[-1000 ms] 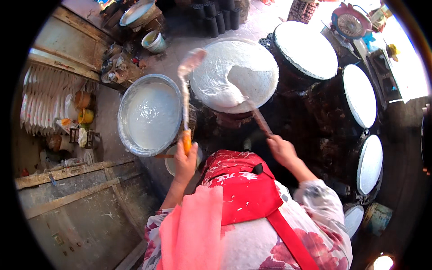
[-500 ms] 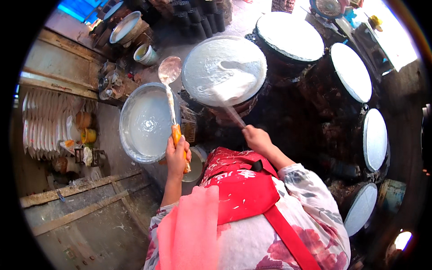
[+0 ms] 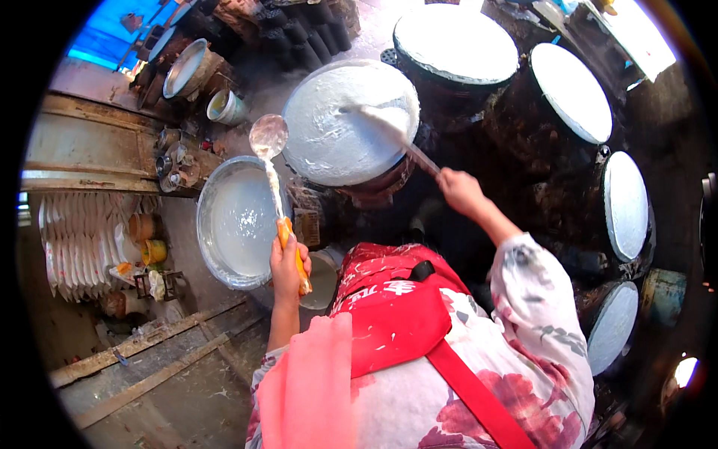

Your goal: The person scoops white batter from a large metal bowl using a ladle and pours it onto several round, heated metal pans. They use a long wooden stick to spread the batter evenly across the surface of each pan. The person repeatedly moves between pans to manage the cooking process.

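Observation:
My left hand (image 3: 288, 266) grips the orange handle of a long ladle (image 3: 268, 136), its batter-smeared bowl held upright between the large metal basin (image 3: 208, 217) of white liquid batter and the round griddle (image 3: 321, 127). My right hand (image 3: 458, 191) is closed on a long flat spreader (image 3: 422, 159), which reaches over the griddle, its far end blurred on the thin white layer. The griddle sits on a dark drum-like stove. A pale bucket (image 3: 323, 280) stands behind my left hand, partly hidden.
More round white-topped griddles (image 3: 456, 41) on dark stoves curve round my right. Behind at the left are a small bucket (image 3: 228, 107), stacked black cylinders (image 3: 307, 37), a cluttered stand (image 3: 187, 163), white hanging bundles (image 3: 78, 239) and a wooden-framed panel (image 3: 164, 370) near the lower edge.
My right hand has swung the spreader from the griddle's lower edge further across its surface, smoothing the white layer. The ladle in my left hand has tilted leftward. The view has shifted.

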`<state>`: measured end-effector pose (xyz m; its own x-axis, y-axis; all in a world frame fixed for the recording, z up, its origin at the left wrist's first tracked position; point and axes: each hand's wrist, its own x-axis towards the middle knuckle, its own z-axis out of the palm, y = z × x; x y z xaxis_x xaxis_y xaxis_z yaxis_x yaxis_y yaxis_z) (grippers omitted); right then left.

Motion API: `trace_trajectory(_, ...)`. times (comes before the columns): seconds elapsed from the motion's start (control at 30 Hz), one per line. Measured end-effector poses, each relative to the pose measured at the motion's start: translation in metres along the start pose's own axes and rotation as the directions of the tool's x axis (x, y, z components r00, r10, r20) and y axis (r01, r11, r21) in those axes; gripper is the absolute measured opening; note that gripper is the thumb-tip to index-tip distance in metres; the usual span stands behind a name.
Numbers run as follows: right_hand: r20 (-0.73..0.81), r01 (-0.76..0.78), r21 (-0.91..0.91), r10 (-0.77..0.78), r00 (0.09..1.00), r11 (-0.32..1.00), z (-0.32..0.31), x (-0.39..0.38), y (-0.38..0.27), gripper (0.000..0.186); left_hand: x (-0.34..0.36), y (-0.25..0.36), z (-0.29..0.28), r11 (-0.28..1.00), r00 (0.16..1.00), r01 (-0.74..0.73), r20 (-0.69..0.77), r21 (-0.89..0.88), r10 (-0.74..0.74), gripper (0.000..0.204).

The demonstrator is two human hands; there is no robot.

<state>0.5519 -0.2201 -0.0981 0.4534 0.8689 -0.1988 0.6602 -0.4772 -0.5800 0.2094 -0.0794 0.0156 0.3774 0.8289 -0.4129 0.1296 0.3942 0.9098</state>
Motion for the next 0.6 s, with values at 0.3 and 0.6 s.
trace_trajectory(0.3,0.05,0.135,-0.113,-0.13,0.99,0.984,-0.014,0.02,0.029,0.027,-0.003,0.004,0.018,0.994,0.994,0.104,-0.016,-0.038,-0.105,0.032)
trace_trajectory(0.6,0.081,0.213,-0.272,-0.198,0.977,0.938,-0.062,0.205,-0.008,0.026,-0.013,0.011,0.039,0.989,0.987,0.125,-0.087,-0.076,-0.131,0.035)
